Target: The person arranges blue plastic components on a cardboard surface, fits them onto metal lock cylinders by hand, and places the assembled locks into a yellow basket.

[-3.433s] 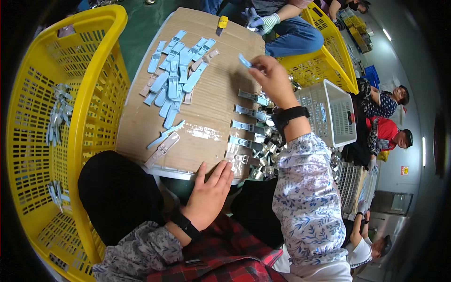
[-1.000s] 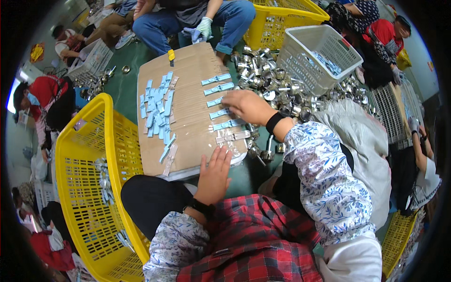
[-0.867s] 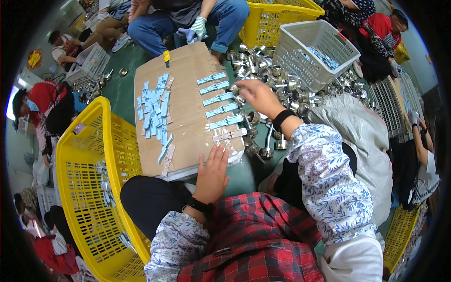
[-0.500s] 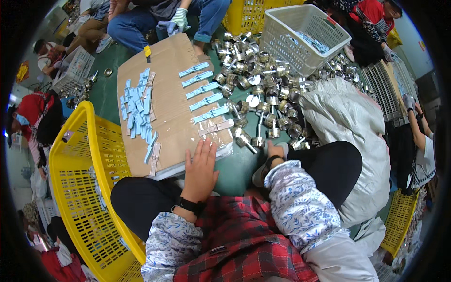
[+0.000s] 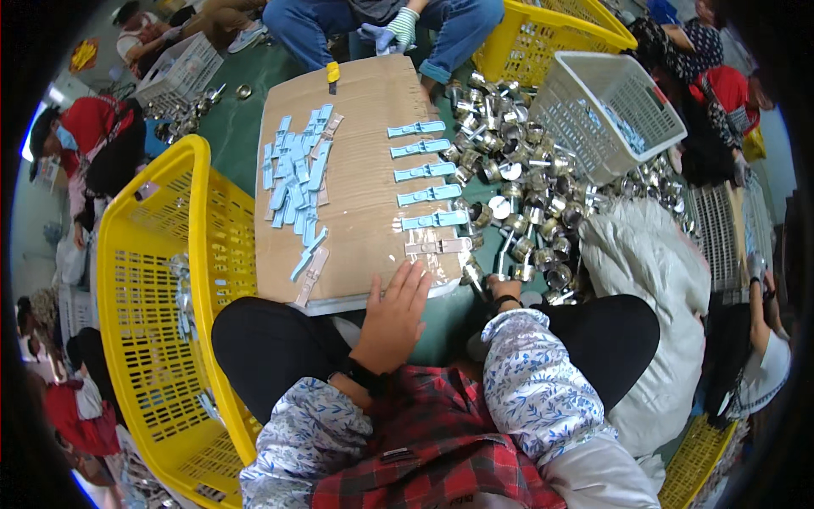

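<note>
My left hand [image 5: 394, 312] lies flat with fingers spread on the near edge of a brown cardboard sheet [image 5: 365, 93] and holds nothing. My right hand [image 5: 502, 287] is down by the near end of a pile of shiny metal fittings [image 5: 526, 195], just right of the cardboard. The flowered sleeve hides most of it, so its fingers cannot be made out. A row of light blue flat strips [image 5: 424, 174] lies along the cardboard's right side. A loose heap of the same blue strips [image 5: 297, 178] lies on its left side.
A yellow plastic basket [image 5: 144, 280] with a few parts stands at my left. A white basket [image 5: 610, 110] and another yellow basket [image 5: 551, 34] stand at the far right. A person with striped gloves [image 5: 394, 25] sits across; others sit around. A white bag [image 5: 644, 263] lies at my right.
My right hand has drawn back from the row of blue strips to the near end of the metal pile. My left hand has stayed on the cardboard's near edge.
</note>
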The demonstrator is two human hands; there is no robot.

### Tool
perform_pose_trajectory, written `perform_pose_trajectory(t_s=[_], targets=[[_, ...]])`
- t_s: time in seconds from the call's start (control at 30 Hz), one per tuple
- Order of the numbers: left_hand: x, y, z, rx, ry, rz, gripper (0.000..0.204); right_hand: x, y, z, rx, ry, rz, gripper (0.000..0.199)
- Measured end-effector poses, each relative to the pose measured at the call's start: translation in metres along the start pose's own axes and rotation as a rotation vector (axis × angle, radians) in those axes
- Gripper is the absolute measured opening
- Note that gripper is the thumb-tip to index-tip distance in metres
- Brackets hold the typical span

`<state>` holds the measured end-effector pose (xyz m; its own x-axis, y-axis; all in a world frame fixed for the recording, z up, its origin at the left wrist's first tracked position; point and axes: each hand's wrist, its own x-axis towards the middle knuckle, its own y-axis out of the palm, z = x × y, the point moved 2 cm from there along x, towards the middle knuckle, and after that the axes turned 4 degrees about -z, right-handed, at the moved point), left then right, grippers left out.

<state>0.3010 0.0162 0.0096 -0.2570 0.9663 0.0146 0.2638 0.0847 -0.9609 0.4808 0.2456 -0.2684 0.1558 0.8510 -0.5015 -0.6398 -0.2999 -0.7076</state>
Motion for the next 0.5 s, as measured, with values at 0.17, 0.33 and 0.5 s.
perform_pose_trajectory(t_s=[0.17, 0.33, 0.5], targets=[[0.011, 0.007, -0.007, -0.126, -0.004, -0.024, 0.08, 0.012, -0.022, -0.001, -0.246, -0.171, -0.171, 0.061], [-0.009, 0.003, 0.011, -0.079, -0.051, 0.002, 0.08, -0.064, -0.038, 0.075, 0.372, -0.076, -0.425, 0.075], [-0.008, 0.011, 0.008, -0.089, -0.018, -0.079, 0.079, -0.106, -0.116, 0.188, 0.488, -0.814, -0.355, 0.061]])
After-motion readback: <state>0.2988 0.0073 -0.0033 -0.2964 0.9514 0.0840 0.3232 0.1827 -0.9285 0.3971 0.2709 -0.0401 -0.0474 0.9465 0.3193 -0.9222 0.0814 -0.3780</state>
